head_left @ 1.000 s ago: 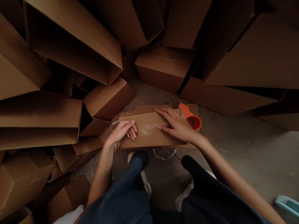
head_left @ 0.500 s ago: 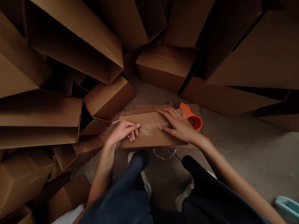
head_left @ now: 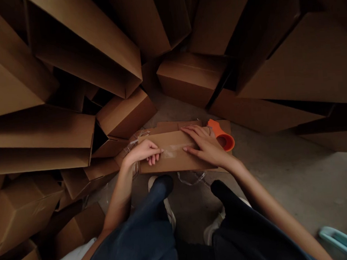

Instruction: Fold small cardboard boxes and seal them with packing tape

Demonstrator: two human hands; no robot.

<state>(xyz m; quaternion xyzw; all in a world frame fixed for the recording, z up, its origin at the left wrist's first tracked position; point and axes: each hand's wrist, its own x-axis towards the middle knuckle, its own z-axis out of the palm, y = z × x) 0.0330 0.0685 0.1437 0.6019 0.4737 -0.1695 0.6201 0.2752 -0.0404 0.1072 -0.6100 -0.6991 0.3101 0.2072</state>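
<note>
Spreading open, the right hand [head_left: 206, 146] lies flat on a flattened cardboard box [head_left: 178, 161], fingers pointing left along it; the left hand [head_left: 143, 153] curls at the box's near edge, though whether it grips cannot be told; the box lies on the concrete floor [head_left: 274, 186] just ahead of the person's feet, its long axis running across their front; a strip of clear tape [head_left: 171, 151] lies between the hands; an orange tape dispenser [head_left: 217, 129] sits just beyond the right hand, partly hidden by it; the tape's left end is hard to make out; loose cardboard boxes [head_left: 126, 114] crowd the far side.
</note>
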